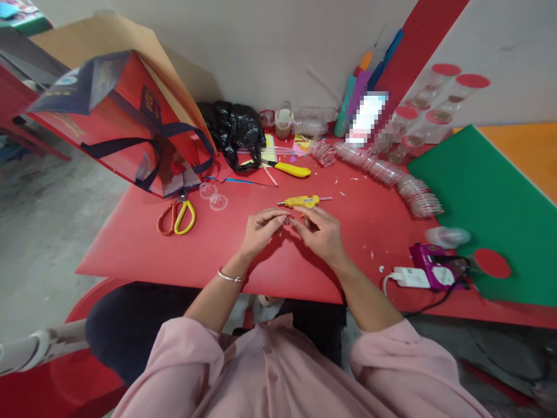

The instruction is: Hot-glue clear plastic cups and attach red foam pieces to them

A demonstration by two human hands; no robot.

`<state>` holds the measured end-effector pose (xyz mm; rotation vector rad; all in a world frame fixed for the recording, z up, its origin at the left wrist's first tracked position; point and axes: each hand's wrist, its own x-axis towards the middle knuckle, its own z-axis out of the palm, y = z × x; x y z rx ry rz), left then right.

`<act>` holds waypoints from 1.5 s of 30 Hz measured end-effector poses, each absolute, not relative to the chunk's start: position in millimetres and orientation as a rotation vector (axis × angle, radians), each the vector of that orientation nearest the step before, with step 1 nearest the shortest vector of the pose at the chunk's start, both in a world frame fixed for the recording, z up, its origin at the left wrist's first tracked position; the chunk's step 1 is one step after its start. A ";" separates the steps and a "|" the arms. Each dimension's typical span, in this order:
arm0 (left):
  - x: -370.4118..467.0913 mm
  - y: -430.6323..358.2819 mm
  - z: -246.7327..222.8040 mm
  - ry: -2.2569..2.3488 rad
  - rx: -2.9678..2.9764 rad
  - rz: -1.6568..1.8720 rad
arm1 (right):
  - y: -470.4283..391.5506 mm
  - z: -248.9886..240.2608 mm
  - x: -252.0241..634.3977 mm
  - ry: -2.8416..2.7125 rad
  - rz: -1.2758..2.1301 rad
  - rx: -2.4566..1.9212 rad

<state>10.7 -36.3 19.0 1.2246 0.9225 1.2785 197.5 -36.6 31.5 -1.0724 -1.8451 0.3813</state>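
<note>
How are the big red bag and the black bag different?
The red bag is bigger and keeps a boxy shape; the black bag is crumpled. The red bag looks like it has dark ribbon handles, but the black bag shows none. Both are bags!

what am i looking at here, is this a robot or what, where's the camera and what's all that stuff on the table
There is no robot here: these are a person's own bare hands. The single picture comes from a camera worn on the head, looking forward and down.

The left hand and right hand meet, fingertips around a small item too tiny to make out.

On the red table, just beyond the hands, lies a yellow tool. Farther back are a yellow cutter and a black bag. Scissors lie to the left, stacked clear cups to the right.
</note>
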 end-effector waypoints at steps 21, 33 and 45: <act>11.6 -30.8 15.2 0.765 0.903 1.117 | -39.5 40.2 196.2 -1.718 0.572 -0.999; 11.3 -34.5 15.7 0.698 0.913 1.051 | -40.9 32.7 194.2 -1.779 0.567 -0.951; 15.3 -38.2 19.4 0.816 1.039 1.151 | -34.6 22.1 188.2 -1.525 1.085 -0.986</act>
